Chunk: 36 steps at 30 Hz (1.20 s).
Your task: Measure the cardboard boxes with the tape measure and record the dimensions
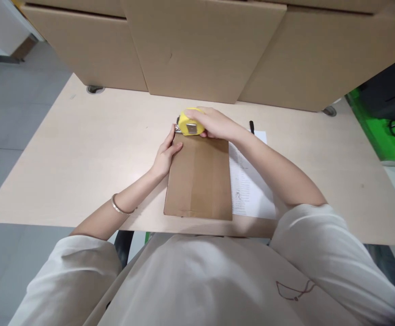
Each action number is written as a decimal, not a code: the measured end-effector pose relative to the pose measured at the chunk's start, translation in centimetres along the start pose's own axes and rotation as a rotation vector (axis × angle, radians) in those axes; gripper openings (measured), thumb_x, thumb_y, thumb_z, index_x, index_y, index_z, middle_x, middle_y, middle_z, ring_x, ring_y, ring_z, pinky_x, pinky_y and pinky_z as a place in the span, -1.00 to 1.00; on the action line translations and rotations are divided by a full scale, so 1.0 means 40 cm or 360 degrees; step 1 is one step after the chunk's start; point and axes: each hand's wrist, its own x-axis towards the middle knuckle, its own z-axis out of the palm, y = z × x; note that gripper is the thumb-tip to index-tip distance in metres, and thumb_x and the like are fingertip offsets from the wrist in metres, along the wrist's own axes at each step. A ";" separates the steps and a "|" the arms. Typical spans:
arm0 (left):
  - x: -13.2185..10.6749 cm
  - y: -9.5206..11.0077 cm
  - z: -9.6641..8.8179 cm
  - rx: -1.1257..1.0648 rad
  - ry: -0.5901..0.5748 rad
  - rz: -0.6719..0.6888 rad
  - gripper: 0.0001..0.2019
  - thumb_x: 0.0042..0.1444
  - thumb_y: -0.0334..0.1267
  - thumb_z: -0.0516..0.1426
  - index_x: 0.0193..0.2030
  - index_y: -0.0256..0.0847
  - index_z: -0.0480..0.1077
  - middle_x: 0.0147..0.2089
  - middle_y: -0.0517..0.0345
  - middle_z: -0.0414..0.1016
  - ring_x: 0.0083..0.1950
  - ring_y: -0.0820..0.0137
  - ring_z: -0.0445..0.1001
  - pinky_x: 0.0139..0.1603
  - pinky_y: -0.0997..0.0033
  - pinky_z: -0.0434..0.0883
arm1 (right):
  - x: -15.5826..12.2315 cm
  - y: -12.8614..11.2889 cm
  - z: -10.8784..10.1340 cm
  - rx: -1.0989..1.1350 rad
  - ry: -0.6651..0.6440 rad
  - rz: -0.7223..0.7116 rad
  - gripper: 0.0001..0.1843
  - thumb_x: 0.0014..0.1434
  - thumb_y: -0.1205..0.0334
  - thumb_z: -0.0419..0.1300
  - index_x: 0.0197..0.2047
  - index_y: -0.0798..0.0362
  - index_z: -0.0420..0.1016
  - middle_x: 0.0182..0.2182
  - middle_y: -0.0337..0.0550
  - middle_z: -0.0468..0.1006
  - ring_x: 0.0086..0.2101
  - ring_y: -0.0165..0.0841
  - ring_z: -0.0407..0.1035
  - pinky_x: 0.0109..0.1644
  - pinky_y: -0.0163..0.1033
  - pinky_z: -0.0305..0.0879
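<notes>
The right hand (216, 123) is wrapped around a yellow tape measure (191, 123), fingers curled on its body, at the far edge of a flat brown cardboard box (200, 181). The left hand (165, 156) clasps the box near its far left corner, with the thumb laid over the top and the fingers along the left side. Its fingertips reach up close to the metal end at the tape measure's left; whether they pinch that end too, I cannot tell. The box lies flat on a pale wooden table (98, 149), near the table's front edge, with a strip of tape running down its top. Just beside the box on the right is a printed sheet of paper (251, 194), partly beneath the right forearm, and a black pen (252, 127) shows at the paper's far edge. A bracelet (117, 207) circles the left wrist. Along the back of the table stand large cardboard boxes (204, 50), well apart from the small one, and grey floor (3, 271) shows at the left
</notes>
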 end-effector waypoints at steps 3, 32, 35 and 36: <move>0.000 -0.007 -0.007 -0.0039 0.0005 -0.0073 0.25 0.24 0.14 0.45 0.96 -0.06 0.02 0.91 0.03 0.26 0.92 -0.25 0.20 0.93 -0.29 0.14 | -0.054 0.061 -0.066 0.0067 0.0139 -0.0015 -0.36 0.51 -0.52 0.31 -0.19 -0.08 0.47 -0.48 -0.24 0.40 -0.50 -0.33 0.24 -0.45 -0.21 0.09; -0.003 -0.025 -0.020 -0.0023 -0.0019 -0.0033 0.06 0.29 0.19 0.46 0.87 0.20 0.23 0.99 0.26 0.05 0.99 -0.20 -0.02 0.98 -0.31 0.00 | -0.153 0.126 -0.158 0.0182 0.0401 0.0097 -0.39 0.33 -0.52 0.32 -0.26 -0.11 0.51 -0.50 -0.19 0.42 -0.52 -0.29 0.21 -0.50 -0.18 0.03; -0.003 -0.020 -0.015 0.0000 -0.0011 -0.0010 0.02 0.29 0.20 0.45 0.84 0.17 0.29 0.98 0.24 0.08 0.99 -0.20 -0.03 0.98 -0.30 -0.04 | -0.094 0.072 -0.103 0.0114 0.0275 0.0050 -0.39 0.34 -0.50 0.40 -0.22 -0.11 0.47 -0.40 -0.17 0.48 -0.44 -0.26 0.30 -0.39 -0.17 0.18; -0.004 -0.017 -0.013 0.0016 -0.0011 0.0013 -0.01 0.31 0.20 0.44 0.83 0.15 0.31 0.97 0.22 0.11 0.99 -0.19 -0.02 0.98 -0.29 -0.05 | -0.071 0.053 -0.080 0.0055 0.0226 0.0026 -0.39 0.35 -0.49 0.42 -0.22 -0.11 0.44 -0.38 -0.17 0.49 -0.42 -0.25 0.32 -0.36 -0.16 0.21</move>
